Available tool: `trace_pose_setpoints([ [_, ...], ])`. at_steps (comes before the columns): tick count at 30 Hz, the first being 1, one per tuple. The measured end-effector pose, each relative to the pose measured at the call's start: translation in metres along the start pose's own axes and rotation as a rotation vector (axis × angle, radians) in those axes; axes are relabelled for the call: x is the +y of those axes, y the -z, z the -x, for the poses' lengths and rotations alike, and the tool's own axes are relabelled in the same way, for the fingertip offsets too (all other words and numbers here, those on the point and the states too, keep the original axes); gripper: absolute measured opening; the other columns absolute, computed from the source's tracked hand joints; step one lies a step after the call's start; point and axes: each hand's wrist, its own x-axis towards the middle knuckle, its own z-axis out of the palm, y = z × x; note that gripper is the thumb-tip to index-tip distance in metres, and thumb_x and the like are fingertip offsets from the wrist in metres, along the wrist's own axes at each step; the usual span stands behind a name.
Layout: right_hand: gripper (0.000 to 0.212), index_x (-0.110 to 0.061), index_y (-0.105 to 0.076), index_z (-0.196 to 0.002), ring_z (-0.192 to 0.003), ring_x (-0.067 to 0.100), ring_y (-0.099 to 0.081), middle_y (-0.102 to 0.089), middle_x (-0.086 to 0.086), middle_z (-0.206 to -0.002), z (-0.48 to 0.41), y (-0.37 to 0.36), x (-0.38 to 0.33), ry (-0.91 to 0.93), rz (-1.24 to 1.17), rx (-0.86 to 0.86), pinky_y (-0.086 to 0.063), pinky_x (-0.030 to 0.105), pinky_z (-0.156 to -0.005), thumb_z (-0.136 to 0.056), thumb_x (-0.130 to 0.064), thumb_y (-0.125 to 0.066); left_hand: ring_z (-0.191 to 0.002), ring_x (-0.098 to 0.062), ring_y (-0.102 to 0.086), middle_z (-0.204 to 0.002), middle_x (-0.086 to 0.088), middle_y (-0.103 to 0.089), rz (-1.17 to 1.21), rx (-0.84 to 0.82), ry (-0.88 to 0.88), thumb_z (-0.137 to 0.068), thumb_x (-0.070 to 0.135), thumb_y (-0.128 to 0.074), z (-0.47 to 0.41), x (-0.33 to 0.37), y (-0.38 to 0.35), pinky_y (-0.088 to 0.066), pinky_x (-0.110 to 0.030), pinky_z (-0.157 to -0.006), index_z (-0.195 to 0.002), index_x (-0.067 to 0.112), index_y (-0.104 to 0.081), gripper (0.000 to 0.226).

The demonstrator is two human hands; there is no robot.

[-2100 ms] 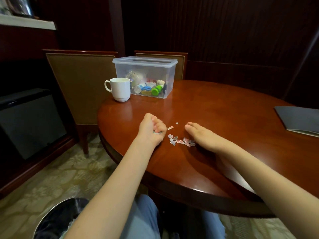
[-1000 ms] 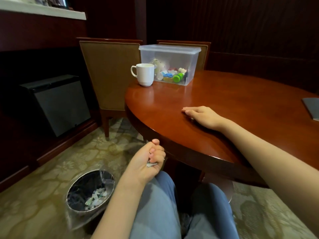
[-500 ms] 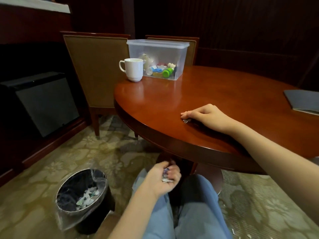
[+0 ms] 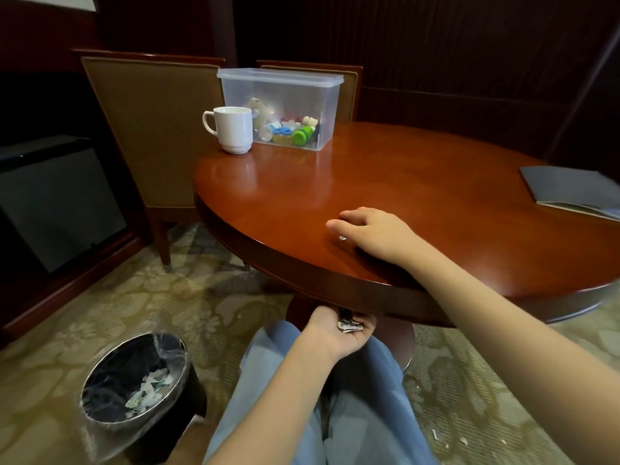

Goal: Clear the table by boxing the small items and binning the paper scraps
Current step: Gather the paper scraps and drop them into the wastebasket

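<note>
Raised beneath the table (image 4: pixel 302 196) rim, left hand (image 4: pixel 339 333) cups gathered scraps (image 4: pixel 349 325) while right hand (image 4: pixel 375 229), fingers loosely bent, sweeps a stray scrap (image 4: pixel 342 238) toward it, bin (image 4: pixel 174 427) waiting nearby.

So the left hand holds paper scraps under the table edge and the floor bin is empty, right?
No: the head view shows the bin has paper scraps in it. The left hand does hold scraps under the table edge.

On table (image 4: pixel 402 182) — mug (image 4: pixel 231 129) left of box (image 4: pixel 322 95).
</note>
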Motion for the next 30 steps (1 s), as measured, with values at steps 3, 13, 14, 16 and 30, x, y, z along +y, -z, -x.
trace_pose_setpoints([
  [3,0.054,-0.025,-0.048,-0.137,-0.136,0.023,-0.037,-0.041,0.002,-0.147,0.000,-0.005,-0.007,0.010,0.016,0.059,-0.026,0.046,-0.114,-0.090,-0.052,-0.047,-0.047,-0.013,-0.040,-0.048,-0.007,-0.048,0.007,0.018,-0.035,-0.095,0.005,-0.032,-0.001,0.001,-0.001,-0.035,-0.008,-0.036,-0.065,0.006,-0.046,0.034],
  [13,0.032,-0.013,-0.060,-0.126,-0.129,0.006,-0.045,-0.055,0.000,-0.134,0.032,-0.002,0.000,0.126,-0.079,0.104,-0.029,0.020,-0.108,-0.097,-0.018,-0.049,-0.039,-0.012,-0.037,-0.049,-0.005,-0.044,0.016,0.020,0.006,-0.094,0.005,-0.032,0.006,-0.008,-0.006,-0.030,-0.009,-0.033,-0.063,0.007,-0.045,0.034],
  [14,0.032,-0.013,-0.059,-0.126,-0.130,0.006,-0.045,-0.055,-0.001,-0.135,0.035,-0.002,0.000,0.136,-0.074,0.106,-0.029,0.019,-0.108,-0.097,-0.017,-0.048,-0.039,-0.012,-0.036,-0.052,-0.005,-0.044,0.013,0.018,0.015,-0.094,0.006,-0.032,0.006,-0.008,-0.005,-0.029,-0.008,-0.032,-0.065,0.007,-0.045,0.032],
  [16,0.033,-0.015,-0.059,-0.127,-0.131,0.006,-0.044,-0.053,-0.001,-0.137,0.042,-0.004,-0.001,0.160,-0.056,0.116,-0.029,0.019,-0.109,-0.097,-0.016,-0.047,-0.039,-0.011,-0.036,-0.051,-0.005,-0.045,0.001,0.011,0.025,-0.094,0.007,-0.033,0.007,-0.007,-0.004,-0.029,-0.008,-0.031,-0.065,0.006,-0.045,0.031],
  [30,0.035,-0.020,-0.059,-0.128,-0.128,0.012,-0.048,-0.052,-0.001,-0.138,0.033,-0.019,-0.013,0.141,-0.001,0.214,-0.037,0.026,-0.107,-0.096,-0.031,-0.047,-0.027,-0.013,-0.035,-0.057,-0.001,-0.038,-0.019,-0.012,0.050,-0.089,0.005,-0.035,0.024,-0.007,-0.005,-0.032,-0.009,-0.032,-0.060,0.005,-0.046,0.031],
])
